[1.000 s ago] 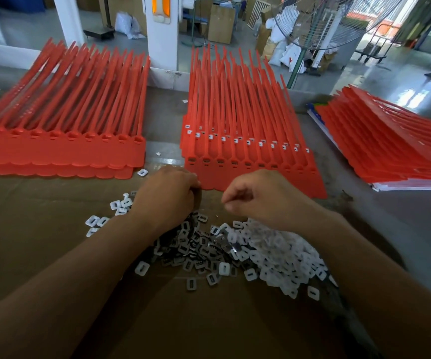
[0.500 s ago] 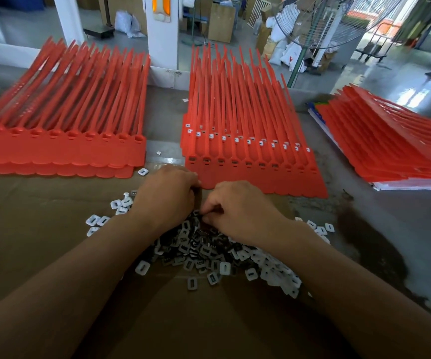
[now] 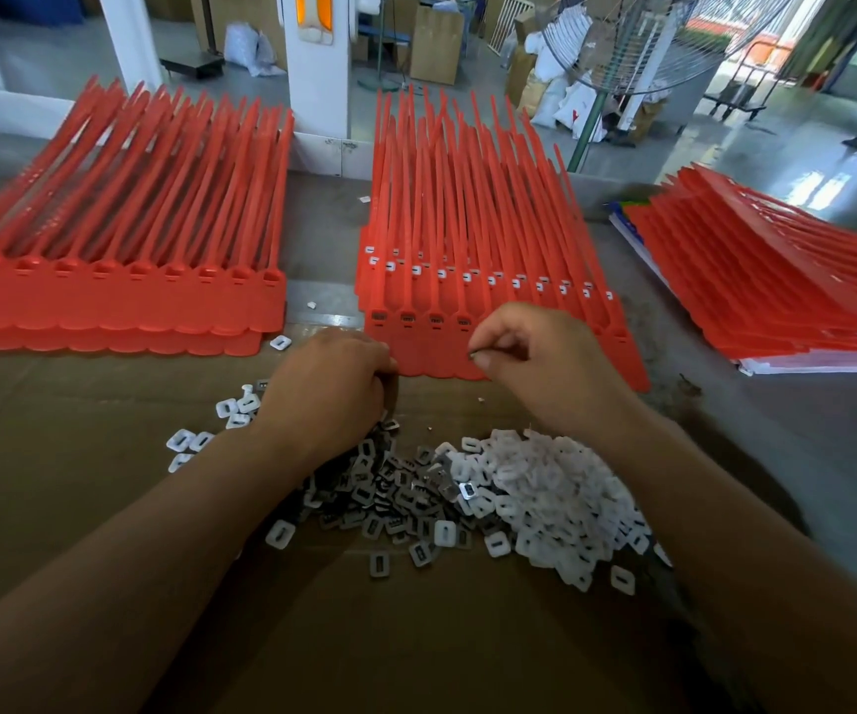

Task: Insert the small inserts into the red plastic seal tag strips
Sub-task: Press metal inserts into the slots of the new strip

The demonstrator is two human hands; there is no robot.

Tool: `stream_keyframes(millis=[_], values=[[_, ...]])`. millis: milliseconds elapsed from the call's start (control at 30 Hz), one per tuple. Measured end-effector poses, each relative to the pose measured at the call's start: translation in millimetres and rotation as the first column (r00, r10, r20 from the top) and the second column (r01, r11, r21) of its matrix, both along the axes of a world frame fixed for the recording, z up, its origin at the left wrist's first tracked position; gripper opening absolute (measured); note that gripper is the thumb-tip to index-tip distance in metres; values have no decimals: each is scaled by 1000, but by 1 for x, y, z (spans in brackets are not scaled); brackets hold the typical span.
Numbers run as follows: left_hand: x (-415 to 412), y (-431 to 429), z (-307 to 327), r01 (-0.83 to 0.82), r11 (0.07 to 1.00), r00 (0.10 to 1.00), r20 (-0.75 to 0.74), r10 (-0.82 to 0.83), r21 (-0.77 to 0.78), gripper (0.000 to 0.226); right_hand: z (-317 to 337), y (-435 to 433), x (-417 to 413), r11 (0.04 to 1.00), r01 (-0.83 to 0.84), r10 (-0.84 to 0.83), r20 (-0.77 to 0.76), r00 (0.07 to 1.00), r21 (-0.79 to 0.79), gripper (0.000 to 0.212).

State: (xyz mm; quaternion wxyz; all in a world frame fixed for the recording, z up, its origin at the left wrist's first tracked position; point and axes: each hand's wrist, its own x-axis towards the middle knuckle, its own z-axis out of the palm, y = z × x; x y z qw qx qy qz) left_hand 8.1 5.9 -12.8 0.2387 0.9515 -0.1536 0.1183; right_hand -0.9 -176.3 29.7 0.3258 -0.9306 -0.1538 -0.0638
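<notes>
A stack of red seal tag strips [image 3: 472,260] lies in the middle, its heads facing me; the front row shows dark slots, the rows behind carry white inserts. My right hand [image 3: 534,368] hovers over the front row's near edge and pinches a small metal insert [image 3: 473,356] between thumb and forefinger. My left hand [image 3: 328,389] rests curled at the strip's left corner, fingers hidden under the knuckles. A heap of small white and grey metal inserts [image 3: 513,487] lies on the brown cardboard [image 3: 416,636] between my forearms.
Another red strip stack [image 3: 122,249] lies at the left and a third [image 3: 776,280] at the right on white sheets. Loose white inserts [image 3: 194,440] are scattered left of my left wrist. A white pillar [image 3: 315,69] and a fan stand [image 3: 591,115] rise behind the table.
My right hand has lifted out of the insert heap and moved forward and right to the middle strip's front row, now pinching an insert. The left hand has stayed put.
</notes>
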Motion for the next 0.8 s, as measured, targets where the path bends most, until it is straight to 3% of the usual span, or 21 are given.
stream_keyframes(millis=[333, 800], values=[[-2, 0, 2, 6, 1000, 1000, -2, -6, -2, 35, -17, -71, 46, 917, 392, -391, -35, 920, 65, 12], [-1, 1, 1, 7, 1000, 1000, 8, -7, -12, 36, -26, -78, 64, 903, 429, -429, -111, 896, -23, 15]])
